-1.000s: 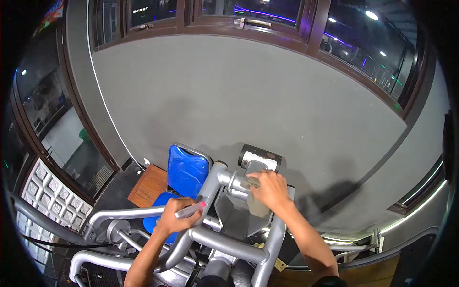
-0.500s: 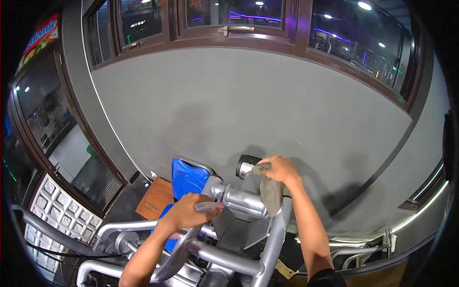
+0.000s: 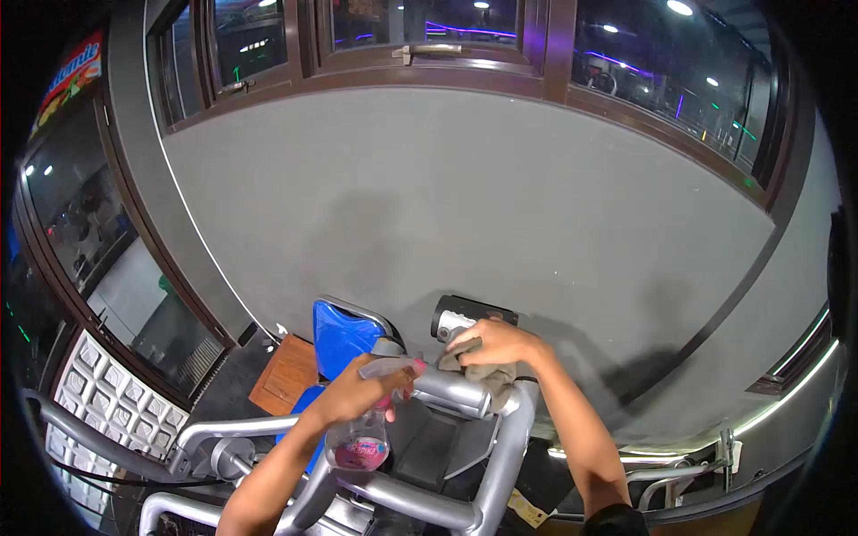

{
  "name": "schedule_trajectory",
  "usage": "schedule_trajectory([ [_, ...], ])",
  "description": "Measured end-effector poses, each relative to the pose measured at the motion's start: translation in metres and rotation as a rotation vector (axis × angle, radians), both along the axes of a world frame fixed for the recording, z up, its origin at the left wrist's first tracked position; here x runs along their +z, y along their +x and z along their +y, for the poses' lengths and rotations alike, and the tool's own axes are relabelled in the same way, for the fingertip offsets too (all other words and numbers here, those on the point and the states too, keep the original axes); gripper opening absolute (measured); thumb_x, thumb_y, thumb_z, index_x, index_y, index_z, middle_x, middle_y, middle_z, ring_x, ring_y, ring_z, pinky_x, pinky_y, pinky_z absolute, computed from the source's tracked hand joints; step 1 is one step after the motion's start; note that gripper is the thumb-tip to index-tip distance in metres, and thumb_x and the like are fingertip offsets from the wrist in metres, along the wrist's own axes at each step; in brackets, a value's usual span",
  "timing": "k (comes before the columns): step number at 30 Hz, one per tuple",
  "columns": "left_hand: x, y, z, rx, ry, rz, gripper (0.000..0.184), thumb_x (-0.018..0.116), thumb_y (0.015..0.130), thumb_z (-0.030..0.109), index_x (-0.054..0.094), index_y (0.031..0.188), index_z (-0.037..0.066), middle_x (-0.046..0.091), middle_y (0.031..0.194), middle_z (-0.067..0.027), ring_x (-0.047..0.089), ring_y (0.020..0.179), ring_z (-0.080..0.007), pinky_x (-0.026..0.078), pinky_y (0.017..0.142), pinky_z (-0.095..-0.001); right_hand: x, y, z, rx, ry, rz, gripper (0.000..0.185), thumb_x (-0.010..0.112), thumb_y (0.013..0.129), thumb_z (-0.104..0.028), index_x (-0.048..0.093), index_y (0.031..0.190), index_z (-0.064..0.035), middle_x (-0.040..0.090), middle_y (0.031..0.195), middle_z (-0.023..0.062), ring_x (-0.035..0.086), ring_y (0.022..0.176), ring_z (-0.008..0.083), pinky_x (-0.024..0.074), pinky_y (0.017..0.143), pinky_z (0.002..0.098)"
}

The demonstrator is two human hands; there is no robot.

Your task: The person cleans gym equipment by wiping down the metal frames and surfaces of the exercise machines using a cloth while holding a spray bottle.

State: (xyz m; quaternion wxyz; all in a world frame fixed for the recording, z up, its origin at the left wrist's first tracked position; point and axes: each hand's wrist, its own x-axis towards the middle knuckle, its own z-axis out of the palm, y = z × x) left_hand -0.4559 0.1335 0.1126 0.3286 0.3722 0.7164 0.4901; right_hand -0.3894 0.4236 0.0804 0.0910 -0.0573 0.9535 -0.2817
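The left hand (image 3: 366, 393) grasps a spray bottle (image 3: 357, 449) by its neck and head, fingers curled around it. The pink nozzle tip (image 3: 418, 366) projects just past the knuckles, toward the right hand (image 3: 499, 344). The clear body with its pink label hangs below the left fingers, slightly tilted, in front of a lower silver tube (image 3: 411, 500); whether bottle and tube touch cannot be told.

The right fingers grip a bunched grey-green cloth (image 3: 492, 379). The cloth drapes below these fingers over the right end of an upper silver tube (image 3: 453, 391), near the joint with a thick side tube (image 3: 506, 451). The flanged edge of the upper tube lies just beneath the cloth.

Between the two hands, the upper tube spans most of the interval. Below it, an opening bounded by the upper, lower and side tubes exposes dark plates (image 3: 433, 451). A black-and-white cylinder (image 3: 460, 314) sits immediately beyond the right fingers, limiting room on that side. Farther beyond, the grey wall (image 3: 500, 205) rises behind a clear span of air. A blue chair (image 3: 344, 338) stands beyond the left fingers, with a brown wooden panel (image 3: 284, 373) to its left.
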Motion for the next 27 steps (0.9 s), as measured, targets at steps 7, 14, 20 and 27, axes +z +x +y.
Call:
schedule_trajectory([
  [7,0.005,0.02,-0.002,0.074,0.11,-0.223,0.043,0.062,0.097,0.042,0.068,0.104,0.0,0.065,0.084,-0.0062,0.061,0.06,-0.0129,0.05,0.055,-0.0271,-0.025,-0.02,-0.003,-0.445,0.083,0.123,0.038,0.069,0.081,-0.034,0.072,0.117,-0.0239,0.071,0.112,0.0136,0.066,0.108,0.0332,0.0498,0.099,0.0442],
  [14,0.015,0.027,-0.011,0.16,0.16,-0.213,0.042,0.063,0.097,0.04,0.068,0.095,-0.001,0.065,0.082,-0.0062,0.061,0.057,-0.0143,0.049,0.053,-0.0271,-0.008,-0.008,-0.015,-0.217,0.164,0.06,0.037,0.072,0.079,-0.037,0.074,0.115,-0.027,0.071,0.114,0.0112,0.066,0.108,0.0332,0.0492,0.1,0.043],
  [20,0.021,0.018,-0.025,0.18,0.135,-0.136,0.045,0.057,0.099,0.043,0.068,0.093,-0.001,0.066,0.078,-0.0075,0.064,0.057,-0.0157,0.048,0.053,-0.0281,0.009,0.02,-0.019,-0.202,0.038,0.153,0.035,0.071,0.079,-0.028,0.074,0.114,-0.0226,0.072,0.11,0.0161,0.065,0.106,0.0382,0.0517,0.096,0.0441],
  [27,0.057,0.017,-0.06,0.196,0.176,-0.003,0.031,0.067,0.091,0.029,0.072,0.092,-0.001,0.069,0.077,-0.006,0.059,0.054,-0.0104,0.047,0.048,-0.0248,0.017,0.021,-0.041,-0.366,0.244,0.082,0.04,0.07,0.078,-0.024,0.073,0.118,-0.0207,0.071,0.106,0.0196,0.067,0.104,0.0371,0.0523,0.095,0.0451],
])
